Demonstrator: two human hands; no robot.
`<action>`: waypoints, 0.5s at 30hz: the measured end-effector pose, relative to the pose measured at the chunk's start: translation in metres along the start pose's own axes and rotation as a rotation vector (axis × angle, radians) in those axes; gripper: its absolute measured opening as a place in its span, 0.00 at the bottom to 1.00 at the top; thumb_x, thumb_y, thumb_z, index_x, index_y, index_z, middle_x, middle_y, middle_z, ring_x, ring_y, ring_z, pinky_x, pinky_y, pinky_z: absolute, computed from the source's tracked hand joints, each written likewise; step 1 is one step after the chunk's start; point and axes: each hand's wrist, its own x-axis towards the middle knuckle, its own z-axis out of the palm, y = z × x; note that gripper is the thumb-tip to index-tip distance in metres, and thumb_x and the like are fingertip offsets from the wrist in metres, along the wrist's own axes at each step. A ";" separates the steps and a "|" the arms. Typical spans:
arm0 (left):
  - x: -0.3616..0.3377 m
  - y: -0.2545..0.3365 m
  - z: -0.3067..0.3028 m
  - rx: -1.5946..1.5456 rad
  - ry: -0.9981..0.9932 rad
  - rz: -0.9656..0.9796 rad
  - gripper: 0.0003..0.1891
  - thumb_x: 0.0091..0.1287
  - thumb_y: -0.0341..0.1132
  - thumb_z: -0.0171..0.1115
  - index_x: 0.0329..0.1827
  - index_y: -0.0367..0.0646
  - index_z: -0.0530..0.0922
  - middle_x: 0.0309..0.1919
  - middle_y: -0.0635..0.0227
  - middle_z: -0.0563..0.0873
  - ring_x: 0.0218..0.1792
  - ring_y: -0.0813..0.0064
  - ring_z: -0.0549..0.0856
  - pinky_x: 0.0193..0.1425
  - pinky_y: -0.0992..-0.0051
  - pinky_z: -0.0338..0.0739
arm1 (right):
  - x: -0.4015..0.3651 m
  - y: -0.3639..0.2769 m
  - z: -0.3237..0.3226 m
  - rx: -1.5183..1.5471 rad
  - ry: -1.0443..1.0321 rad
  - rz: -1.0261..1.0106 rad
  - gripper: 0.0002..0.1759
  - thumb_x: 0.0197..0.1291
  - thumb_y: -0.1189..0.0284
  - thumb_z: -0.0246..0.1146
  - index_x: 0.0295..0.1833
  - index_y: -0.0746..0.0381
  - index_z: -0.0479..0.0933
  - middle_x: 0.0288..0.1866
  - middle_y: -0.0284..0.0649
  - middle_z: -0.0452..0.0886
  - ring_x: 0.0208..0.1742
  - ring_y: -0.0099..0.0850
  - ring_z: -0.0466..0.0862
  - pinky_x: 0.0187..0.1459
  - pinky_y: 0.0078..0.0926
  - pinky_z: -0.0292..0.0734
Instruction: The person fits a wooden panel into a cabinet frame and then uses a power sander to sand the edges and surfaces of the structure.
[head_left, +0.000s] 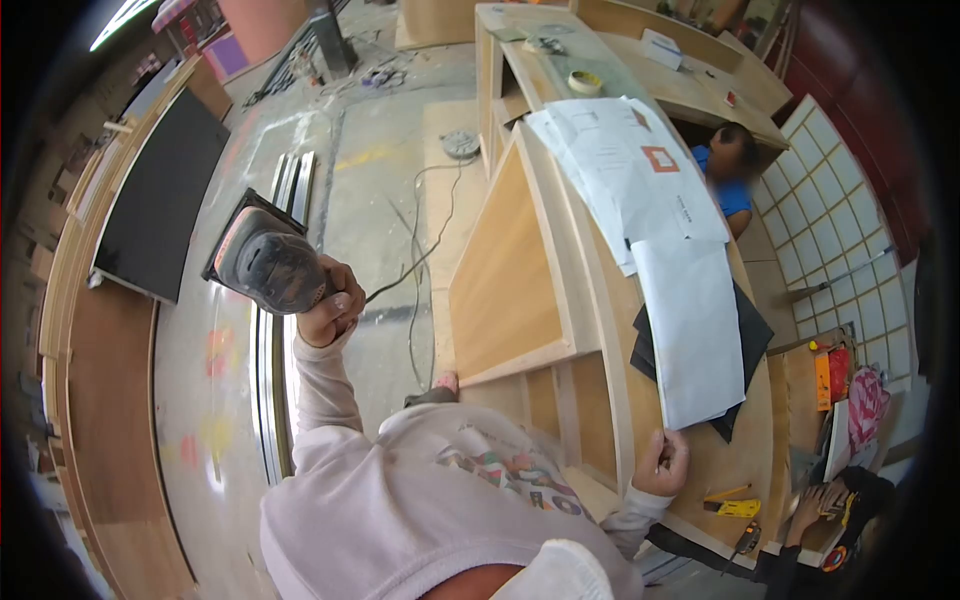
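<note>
My left hand (335, 300) is wrapped round a black electric sander (268, 262), raised over the floor on the left. Its flat rectangular pad faces away from me, and a dark cord (425, 255) trails from it. On the right, my right hand (662, 463) is loosely curled at the wooden counter's (625, 400) edge, with nothing visible in it. Just beyond its fingers lies the near end of some white paper sheets (690, 330), spread along the countertop. A black sheet (755, 325) sticks out from under the paper.
A person in blue (735, 180) is low behind the counter; another person's hands (815, 505) are at lower right. A yellow knife (738, 507), tape measure (746, 538) and tape roll (585, 83) lie on the counter. Metal strips (268, 400) and a cord reel (460, 145) are on the floor.
</note>
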 end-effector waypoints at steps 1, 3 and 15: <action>0.015 -0.001 -0.003 -0.010 -0.024 0.003 0.12 0.47 0.22 0.60 0.32 0.40 0.66 0.17 0.70 0.65 0.13 0.82 0.60 0.14 0.80 0.52 | -0.002 -0.001 0.002 -0.005 0.025 0.000 0.06 0.56 0.77 0.64 0.38 0.66 0.76 0.29 0.35 0.75 0.22 0.20 0.67 0.22 0.19 0.61; 0.046 -0.003 -0.012 0.009 -0.011 -0.179 0.11 0.48 0.21 0.60 0.29 0.42 0.67 0.16 0.73 0.65 0.13 0.83 0.61 0.14 0.81 0.52 | -0.011 0.000 0.001 -0.077 0.033 0.097 0.06 0.56 0.76 0.65 0.38 0.66 0.77 0.27 0.35 0.76 0.21 0.21 0.68 0.22 0.19 0.63; 0.344 0.031 0.039 0.527 -0.257 -0.181 0.06 0.55 0.29 0.62 0.26 0.43 0.72 0.15 0.75 0.70 0.10 0.84 0.60 0.13 0.80 0.47 | -0.047 0.028 0.022 -0.189 0.184 0.131 0.06 0.58 0.74 0.64 0.39 0.66 0.78 0.28 0.39 0.78 0.21 0.22 0.72 0.21 0.19 0.68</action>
